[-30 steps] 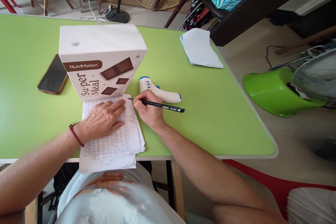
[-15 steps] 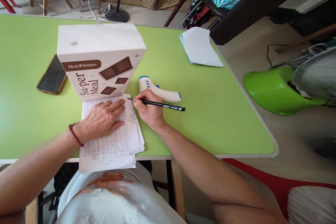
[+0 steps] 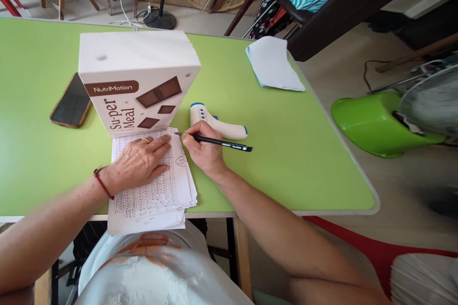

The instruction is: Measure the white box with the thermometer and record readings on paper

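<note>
My left hand (image 3: pixel 141 162) lies flat with fingers stretched out on a stack of handwritten paper sheets (image 3: pixel 157 195), whose lower edge hangs over the table's front edge. A black pen (image 3: pixel 225 143) is gripped in my right hand (image 3: pixel 205 150), its tip at the upper right corner of the top sheet. Dense rows of small writing cover that sheet, and a small circled mark shows near its right side. Just behind the papers stands a white NutriMotion box (image 3: pixel 139 86). A white and blue infrared thermometer (image 3: pixel 223 126) lies right behind my right hand.
On the green table (image 3: pixel 293 162), a phone (image 3: pixel 72 102) lies left of the box and folded white paper (image 3: pixel 275 64) near the far right corner. Beyond the right edge is a green plastic stool or chair (image 3: pixel 375 121). A black stand base (image 3: pixel 161 18) stands on the floor behind.
Almost nothing differs. The pen's rear end has shifted very slightly, while my left hand and the papers stay where they were.
</note>
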`<state>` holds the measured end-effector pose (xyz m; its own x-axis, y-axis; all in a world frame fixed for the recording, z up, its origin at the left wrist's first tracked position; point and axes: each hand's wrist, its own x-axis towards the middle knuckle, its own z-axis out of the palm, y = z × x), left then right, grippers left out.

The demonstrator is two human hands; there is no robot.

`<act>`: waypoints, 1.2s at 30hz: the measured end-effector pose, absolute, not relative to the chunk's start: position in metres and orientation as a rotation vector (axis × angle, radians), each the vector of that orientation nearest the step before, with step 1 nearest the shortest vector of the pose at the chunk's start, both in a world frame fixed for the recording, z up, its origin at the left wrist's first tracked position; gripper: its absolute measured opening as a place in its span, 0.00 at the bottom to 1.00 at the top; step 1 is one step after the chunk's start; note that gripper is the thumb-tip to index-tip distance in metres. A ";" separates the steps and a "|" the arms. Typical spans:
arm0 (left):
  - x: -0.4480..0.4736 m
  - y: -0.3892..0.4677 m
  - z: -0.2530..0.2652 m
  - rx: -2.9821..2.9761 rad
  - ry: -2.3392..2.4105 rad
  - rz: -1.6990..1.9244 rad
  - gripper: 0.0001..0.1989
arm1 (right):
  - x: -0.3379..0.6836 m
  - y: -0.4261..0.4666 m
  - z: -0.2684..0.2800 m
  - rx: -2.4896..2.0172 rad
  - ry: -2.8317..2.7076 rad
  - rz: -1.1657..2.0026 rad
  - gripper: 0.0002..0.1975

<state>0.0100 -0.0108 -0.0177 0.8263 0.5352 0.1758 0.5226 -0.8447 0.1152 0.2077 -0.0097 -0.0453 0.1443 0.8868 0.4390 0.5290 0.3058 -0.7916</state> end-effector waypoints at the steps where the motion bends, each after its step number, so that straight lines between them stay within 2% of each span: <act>1: 0.010 -0.011 -0.018 2.946 0.852 0.321 0.19 | 0.208 -0.010 -0.045 -1.362 -1.519 0.423 0.05; 19: 0.010 -0.010 -0.017 2.939 0.859 0.301 0.20 | 0.208 -0.010 -0.047 -1.359 -1.527 0.403 0.06; 26: 0.010 -0.011 -0.017 2.927 0.857 0.321 0.19 | 0.214 -0.020 -0.030 -1.236 -1.590 0.125 0.06; 29: 0.006 -0.011 -0.013 2.887 0.801 0.428 0.14 | 0.224 -0.030 -0.016 -1.241 -1.770 -0.021 0.07; 36: -0.008 -0.007 -0.003 2.680 0.825 0.935 0.13 | 0.228 -0.046 -0.019 -1.386 -2.455 -0.255 0.09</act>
<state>-0.0082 -0.0074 -0.0030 0.6469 0.5602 0.5174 0.4436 -0.8283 0.3422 0.2276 -0.0464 -0.0191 -0.4844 0.8013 0.3511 0.8564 0.5164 0.0029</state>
